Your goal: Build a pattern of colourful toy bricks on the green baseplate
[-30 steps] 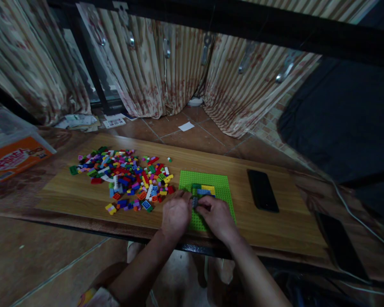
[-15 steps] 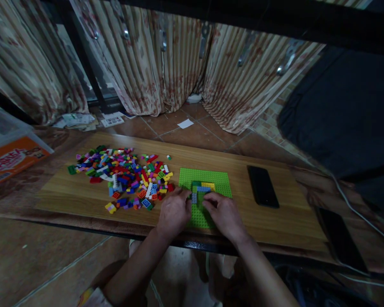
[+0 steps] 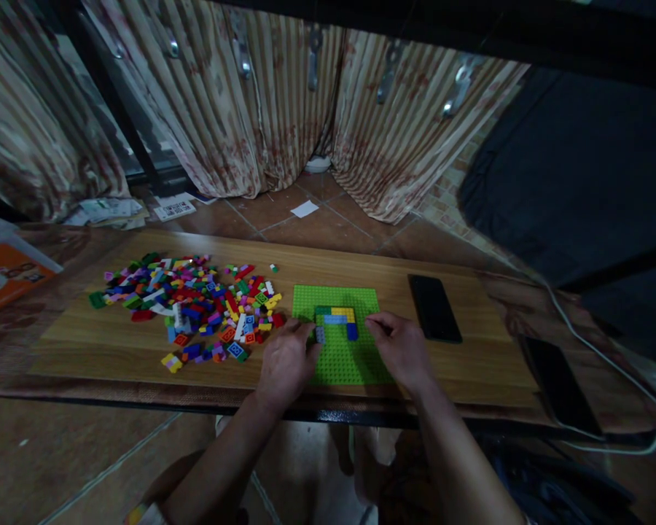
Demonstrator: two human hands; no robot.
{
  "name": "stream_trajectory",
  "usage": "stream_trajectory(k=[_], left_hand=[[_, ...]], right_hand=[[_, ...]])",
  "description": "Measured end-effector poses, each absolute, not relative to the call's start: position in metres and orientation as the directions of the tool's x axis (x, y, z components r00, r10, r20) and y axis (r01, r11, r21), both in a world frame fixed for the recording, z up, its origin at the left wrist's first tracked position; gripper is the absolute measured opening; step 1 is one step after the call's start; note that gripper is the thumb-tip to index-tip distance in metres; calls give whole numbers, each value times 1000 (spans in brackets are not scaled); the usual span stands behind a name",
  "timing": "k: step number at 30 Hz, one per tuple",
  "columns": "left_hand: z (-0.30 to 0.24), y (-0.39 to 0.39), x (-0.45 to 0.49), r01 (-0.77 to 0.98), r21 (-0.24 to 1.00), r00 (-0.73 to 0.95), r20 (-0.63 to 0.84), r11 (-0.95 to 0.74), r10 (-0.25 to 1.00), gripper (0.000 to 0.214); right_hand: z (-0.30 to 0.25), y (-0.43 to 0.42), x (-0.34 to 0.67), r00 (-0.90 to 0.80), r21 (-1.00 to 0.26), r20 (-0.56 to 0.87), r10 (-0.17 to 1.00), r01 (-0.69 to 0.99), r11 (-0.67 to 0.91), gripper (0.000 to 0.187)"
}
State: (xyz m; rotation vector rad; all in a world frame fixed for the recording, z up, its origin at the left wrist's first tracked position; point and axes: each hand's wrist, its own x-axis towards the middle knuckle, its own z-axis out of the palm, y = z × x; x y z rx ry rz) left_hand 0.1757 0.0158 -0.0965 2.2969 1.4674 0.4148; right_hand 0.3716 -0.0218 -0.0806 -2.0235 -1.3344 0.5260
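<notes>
A green studded baseplate (image 3: 336, 368) lies in front of me. Toy bricks form an angular shape on it: a green brick (image 3: 322, 310), a yellow brick (image 3: 343, 312), a light blue brick (image 3: 335, 319), a dark blue brick (image 3: 352, 332) and a grey-blue brick (image 3: 320, 335). My left hand (image 3: 287, 359) rests over the plate's left side, thumb and forefinger apart beside the grey-blue brick; whether it touches the brick is unclear. Over the right edge, my right hand (image 3: 403, 348) is held with fingers curled together, apart from the bricks, and no brick shows in it.
A large pile of loose bricks (image 3: 191, 292) spreads over the wooden board (image 3: 273, 372) to the left. Two dark phones, one on the board (image 3: 434, 308) and another farther right (image 3: 560, 386), lie near a white cable (image 3: 584, 346). An orange-labelled box (image 3: 11, 273) stands far left.
My right hand has drawn back to the right from the bricks, uncovering the dark blue one. My left hand stays by the grey-blue brick. The whole view has shifted slightly.
</notes>
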Motion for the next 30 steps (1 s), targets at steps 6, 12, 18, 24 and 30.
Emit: stream_trajectory(k=[6,12,18,24,30], left_hand=[[-97,15,179,820,436,400,26,-371,916,22],[-98,14,179,828,419,397,29,-372,917,22],[-98,13,181,843,405,380,20,-355,925,22],[-98,11,180,837,415,380,30,-357,925,21],[-99,11,180,831,427,379,34,-357,925,23]], right_hand=[[-79,-21,367,345,-698,19,938,676,-235,22],[-83,-21,360,278,-705,3,960,681,-195,21],[-86,-20,355,254,-700,-5,967,690,-185,19],[-81,-20,359,292,-669,10,956,713,-210,22],[-80,-20,365,352,-618,17,936,740,-267,24]])
